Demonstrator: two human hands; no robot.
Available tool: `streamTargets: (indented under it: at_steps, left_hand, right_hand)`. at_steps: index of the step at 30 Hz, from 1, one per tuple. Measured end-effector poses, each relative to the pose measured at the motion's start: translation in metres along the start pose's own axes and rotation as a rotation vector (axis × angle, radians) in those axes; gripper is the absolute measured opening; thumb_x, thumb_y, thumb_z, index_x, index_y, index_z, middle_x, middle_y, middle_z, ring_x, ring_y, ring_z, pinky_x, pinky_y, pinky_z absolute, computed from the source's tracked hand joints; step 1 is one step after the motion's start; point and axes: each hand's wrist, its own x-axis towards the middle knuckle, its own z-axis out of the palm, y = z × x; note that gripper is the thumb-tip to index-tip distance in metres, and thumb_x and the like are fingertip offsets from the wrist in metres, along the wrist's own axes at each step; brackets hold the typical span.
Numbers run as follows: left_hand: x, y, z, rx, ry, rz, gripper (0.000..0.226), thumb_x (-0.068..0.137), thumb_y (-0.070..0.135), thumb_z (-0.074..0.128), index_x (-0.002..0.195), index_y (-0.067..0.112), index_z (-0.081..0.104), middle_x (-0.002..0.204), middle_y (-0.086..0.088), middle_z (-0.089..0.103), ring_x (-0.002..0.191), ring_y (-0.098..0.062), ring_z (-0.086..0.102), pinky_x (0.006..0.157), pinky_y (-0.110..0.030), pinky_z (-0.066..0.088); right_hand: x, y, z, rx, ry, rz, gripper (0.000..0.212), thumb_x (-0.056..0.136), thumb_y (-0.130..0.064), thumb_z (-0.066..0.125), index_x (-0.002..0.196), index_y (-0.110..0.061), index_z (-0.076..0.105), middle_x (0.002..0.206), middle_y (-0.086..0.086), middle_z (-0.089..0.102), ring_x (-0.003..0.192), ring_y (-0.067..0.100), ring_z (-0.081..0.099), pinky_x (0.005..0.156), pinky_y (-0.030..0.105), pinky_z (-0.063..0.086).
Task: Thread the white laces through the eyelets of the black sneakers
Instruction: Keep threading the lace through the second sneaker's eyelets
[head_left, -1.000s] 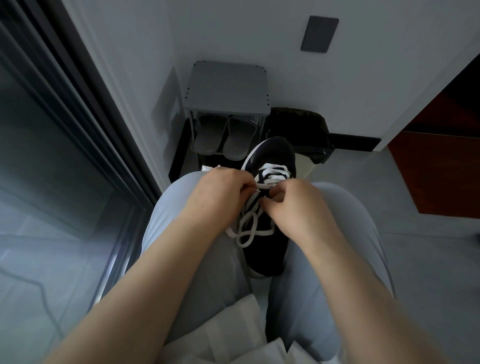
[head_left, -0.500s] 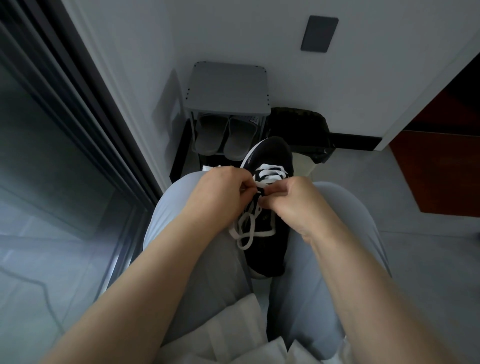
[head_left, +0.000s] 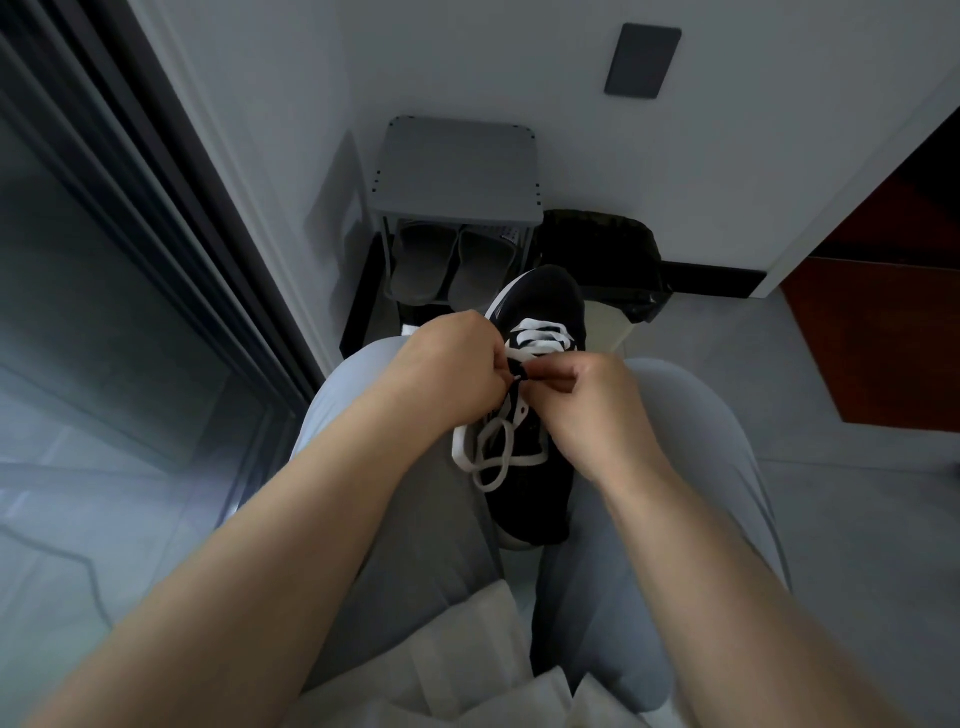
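A black sneaker (head_left: 540, 299) lies toe-away between my knees, wedged between my thighs. A white lace (head_left: 496, 452) crosses its front eyelets and hangs in loose loops over the tongue. My left hand (head_left: 457, 369) grips the shoe's left eyelet flap, with a strand of lace running under its fingers. My right hand (head_left: 592, 395) pinches the lace end at the middle eyelets, its fingertips meeting those of the left hand. The eyelet itself is hidden behind the fingers.
A grey shoe rack (head_left: 457, 171) with a pair of grey slippers (head_left: 452, 265) stands against the wall ahead. A black bag (head_left: 602, 244) sits to its right. A dark-framed glass door (head_left: 130, 234) runs along the left. White cloth (head_left: 467, 670) lies on my lap.
Both hands have shifted slightly up the shoe and drawn closer together at the middle eyelets. The hanging lace loops have moved a little.
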Motion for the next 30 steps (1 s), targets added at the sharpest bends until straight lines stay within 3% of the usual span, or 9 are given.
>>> streamTargets:
  at_steps: [2,8,13,17,21,23,28,30]
  left_hand:
    - [0.0,0.0,-0.001,-0.009,-0.024,-0.02,0.016,0.086,0.019,0.057,0.073,0.017,0.066,0.08,-0.001,0.066,0.079,-0.017,0.058,0.064,-0.024,0.041]
    - [0.001,0.001,-0.001,-0.044,-0.037,-0.031,0.014,0.089,0.024,0.055,0.082,0.019,0.065,0.082,0.002,0.06,0.082,-0.016,0.055,0.069,-0.024,0.04]
    - [0.004,0.002,0.006,0.005,-0.009,-0.057,0.017,0.089,0.023,0.053,0.074,0.017,0.059,0.075,0.002,0.055,0.076,-0.017,0.052,0.058,-0.025,0.037]
    - [0.004,0.002,0.011,0.007,0.035,-0.064,0.016,0.089,0.023,0.052,0.075,0.017,0.059,0.073,0.004,0.054,0.077,-0.017,0.05,0.068,-0.025,0.035]
    - [0.006,0.003,0.011,0.012,0.016,-0.07,0.021,0.088,0.021,0.052,0.068,0.017,0.057,0.067,0.004,0.053,0.073,-0.018,0.052,0.059,-0.027,0.036]
    - [0.007,0.004,0.011,0.02,0.01,-0.063,0.018,0.088,0.02,0.052,0.075,0.013,0.063,0.074,0.0,0.06,0.076,-0.02,0.055,0.056,-0.027,0.037]
    - [0.006,0.001,0.01,0.069,0.011,-0.004,0.018,0.092,0.026,0.05,0.086,0.016,0.063,0.087,0.0,0.062,0.092,-0.021,0.057,0.08,-0.029,0.037]
    - [0.004,-0.005,0.009,0.15,0.028,0.049,0.02,0.095,0.031,0.044,0.093,0.023,0.062,0.089,0.005,0.059,0.102,-0.019,0.051,0.095,-0.032,0.026]
  right_hand:
    - [0.001,0.0,0.001,-0.015,0.019,-0.017,0.017,0.085,-0.011,0.062,0.085,-0.026,0.07,0.082,-0.013,0.07,0.079,0.009,0.067,0.077,0.031,0.055]
    - [0.004,0.001,0.007,-0.159,0.118,-0.067,0.016,0.087,-0.019,0.058,0.081,-0.013,0.072,0.072,0.005,0.07,0.07,0.02,0.066,0.065,0.039,0.055]
    - [0.006,0.0,0.01,-0.269,0.144,-0.092,0.019,0.088,-0.019,0.054,0.078,-0.01,0.067,0.071,0.005,0.068,0.068,0.023,0.063,0.062,0.037,0.053]
    - [0.002,0.0,0.009,-0.353,0.149,-0.174,0.018,0.089,-0.019,0.052,0.081,-0.01,0.066,0.074,0.006,0.067,0.072,0.024,0.062,0.063,0.039,0.051]
    - [0.002,-0.001,0.007,-0.377,0.124,-0.207,0.019,0.088,-0.016,0.051,0.08,-0.008,0.066,0.073,0.007,0.067,0.071,0.025,0.061,0.062,0.038,0.05]
    - [0.002,0.001,0.007,-0.3,0.086,-0.168,0.02,0.087,-0.014,0.049,0.081,-0.008,0.067,0.073,0.007,0.067,0.071,0.025,0.062,0.063,0.04,0.051]
    - [0.007,0.0,-0.005,-0.173,-0.078,-0.084,0.023,0.087,-0.009,0.05,0.087,-0.012,0.073,0.086,0.008,0.071,0.085,0.024,0.065,0.079,0.041,0.053]
    - [0.008,-0.001,-0.009,-0.198,-0.106,-0.093,0.02,0.088,-0.012,0.056,0.092,-0.018,0.074,0.092,0.004,0.072,0.09,0.02,0.065,0.083,0.037,0.051]
